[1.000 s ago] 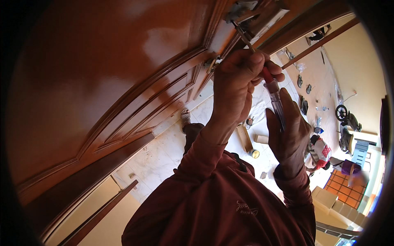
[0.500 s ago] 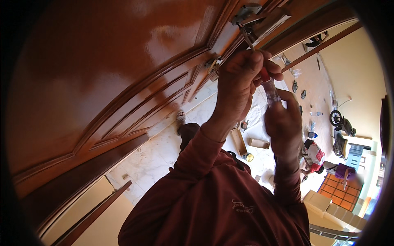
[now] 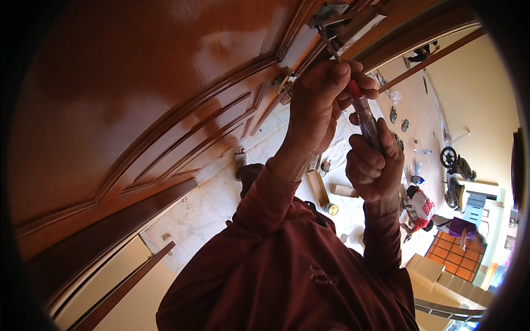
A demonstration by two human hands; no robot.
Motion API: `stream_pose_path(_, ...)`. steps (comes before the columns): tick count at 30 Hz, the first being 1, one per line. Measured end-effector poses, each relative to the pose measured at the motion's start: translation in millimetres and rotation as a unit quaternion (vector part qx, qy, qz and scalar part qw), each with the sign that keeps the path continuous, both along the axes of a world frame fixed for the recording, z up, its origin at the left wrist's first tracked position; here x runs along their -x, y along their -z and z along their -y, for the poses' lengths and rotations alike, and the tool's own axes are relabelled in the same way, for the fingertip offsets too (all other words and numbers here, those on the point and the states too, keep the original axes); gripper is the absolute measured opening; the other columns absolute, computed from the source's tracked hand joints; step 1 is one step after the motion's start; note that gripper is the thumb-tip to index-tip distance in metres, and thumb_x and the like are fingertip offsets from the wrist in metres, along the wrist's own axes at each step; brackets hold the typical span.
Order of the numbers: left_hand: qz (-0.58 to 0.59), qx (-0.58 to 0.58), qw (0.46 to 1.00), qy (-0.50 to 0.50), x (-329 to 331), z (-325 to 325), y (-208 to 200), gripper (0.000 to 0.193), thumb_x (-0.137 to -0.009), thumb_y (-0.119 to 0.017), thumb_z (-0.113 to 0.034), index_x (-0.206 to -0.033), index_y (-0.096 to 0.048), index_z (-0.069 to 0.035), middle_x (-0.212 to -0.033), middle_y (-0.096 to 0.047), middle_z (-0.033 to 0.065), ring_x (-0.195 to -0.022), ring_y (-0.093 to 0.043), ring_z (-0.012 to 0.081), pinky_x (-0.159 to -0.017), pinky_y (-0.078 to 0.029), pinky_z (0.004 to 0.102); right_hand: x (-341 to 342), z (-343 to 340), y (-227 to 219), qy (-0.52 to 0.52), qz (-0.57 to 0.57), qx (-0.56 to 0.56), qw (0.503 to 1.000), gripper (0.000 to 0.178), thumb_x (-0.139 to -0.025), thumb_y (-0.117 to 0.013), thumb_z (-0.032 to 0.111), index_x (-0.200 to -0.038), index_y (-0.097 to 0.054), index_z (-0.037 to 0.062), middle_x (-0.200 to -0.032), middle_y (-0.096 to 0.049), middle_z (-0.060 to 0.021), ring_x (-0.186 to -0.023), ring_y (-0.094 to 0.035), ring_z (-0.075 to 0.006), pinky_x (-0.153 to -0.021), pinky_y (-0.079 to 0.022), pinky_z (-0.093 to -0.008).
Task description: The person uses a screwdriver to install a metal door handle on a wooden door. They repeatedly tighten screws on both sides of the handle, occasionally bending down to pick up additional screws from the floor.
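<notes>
A screwdriver point(image 3: 366, 120) with a clear handle and red collar points up at a metal fitting point(image 3: 331, 15) on the glossy brown wooden door point(image 3: 165, 71). Its shaft reaches that fitting; whether the tip sits in a screw is too small to tell. My left hand point(image 3: 314, 107) is closed, its fingers and thumb around the shaft and red collar. Lower on the handle, my right hand point(image 3: 374, 168) has its fingers curled in and its thumb along the clear plastic. A second metal fitting point(image 3: 285, 84) shows on the door edge beside my left wrist.
On the pale tiled floor below lie an open cardboard box point(image 3: 318, 187), another carton point(image 3: 344, 191) and a yellow-rimmed can point(image 3: 331, 209). Sandals point(image 3: 393, 115) lie farther right. Two people point(image 3: 422, 207) bend over at the right, near a parked motorbike point(image 3: 461, 165).
My right hand has shifted slightly down the screwdriver handle and turned, uncovering more of the clear plastic. My left hand keeps its hold near the collar.
</notes>
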State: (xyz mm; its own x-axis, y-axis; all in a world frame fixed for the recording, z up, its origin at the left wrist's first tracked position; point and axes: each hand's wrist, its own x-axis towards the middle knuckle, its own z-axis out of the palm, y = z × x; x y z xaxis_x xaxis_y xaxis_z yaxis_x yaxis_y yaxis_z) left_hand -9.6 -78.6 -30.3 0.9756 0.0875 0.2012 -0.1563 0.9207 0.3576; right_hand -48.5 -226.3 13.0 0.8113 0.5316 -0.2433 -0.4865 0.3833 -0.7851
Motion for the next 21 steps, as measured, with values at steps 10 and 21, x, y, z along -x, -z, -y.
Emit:
stream_pose_path(10, -0.013, -0.024, 0.999, -0.025, -2, -3, 2, 0.026, -0.096, -0.064, -0.024, -0.107, -0.062, -0.001, -0.089, -0.071, 0.0127, -0.086, -0.071, 0.0243, -0.077, -0.056, 0.0353, 10, -12, 8, 0.165, 0.494, 0.515, 0.680, 0.051, -0.097, -0.058, 0.038, -0.133, -0.047, 0.0040, -0.073, -0.059, -0.0058, -0.052, -0.055, -0.0170, -0.047, -0.044, -0.0284)
stream_pose_path(21, -0.007, -0.015, 0.998, -0.063, -5, -2, 3, 0.025, -0.095, -0.064, -0.022, -0.105, -0.062, 0.000, -0.089, -0.070, 0.0140, -0.083, -0.071, 0.0244, -0.081, -0.057, 0.0389, 12, -9, 7, 0.147, 0.505, 0.529, 0.666, 0.046, -0.097, -0.059, 0.038, -0.129, -0.051, 0.0066, -0.070, -0.058, -0.0074, -0.051, -0.055, -0.0173, -0.048, -0.047, -0.0304)
